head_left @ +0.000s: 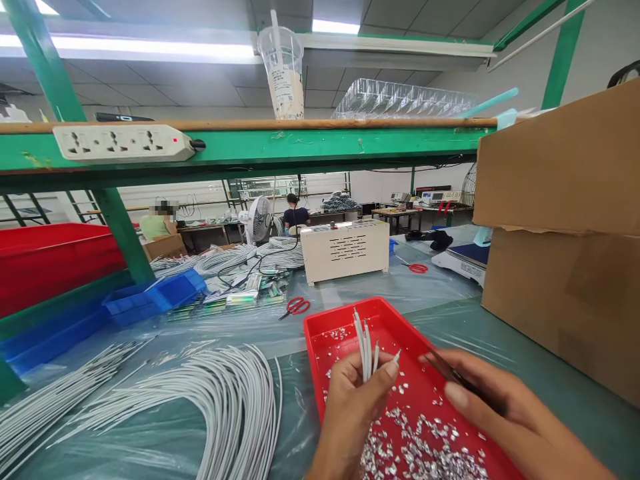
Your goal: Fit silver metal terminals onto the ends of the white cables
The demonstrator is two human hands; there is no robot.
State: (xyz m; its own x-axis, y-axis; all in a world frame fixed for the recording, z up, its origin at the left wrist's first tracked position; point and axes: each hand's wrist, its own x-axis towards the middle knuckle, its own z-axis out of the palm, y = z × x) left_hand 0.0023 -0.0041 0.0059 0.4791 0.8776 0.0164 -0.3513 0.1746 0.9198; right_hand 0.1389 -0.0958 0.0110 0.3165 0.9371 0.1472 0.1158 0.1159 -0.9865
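My left hand [357, 390] is closed around several white cables [365, 347], whose stripped ends point upward and to the right. Dark tweezers [463, 381] lie in the grip of my right hand [500, 400], their tips a short way right of the cable ends. Both hands are above a red tray [313, 333] with many small silvery scraps [425, 447] scattered in it. A thick curved bundle of white cables [235, 393] rests on the table to the left, beside a straighter bundle [65, 400].
Red scissors [298, 306] lie behind the tray, near a beige metal box [346, 252]. Blue bins [155, 300] stand at the left, cardboard boxes [560, 307] at the right. A green shelf [320, 143] crosses above, holding a plastic cup [284, 77]. Two people sit farther back.
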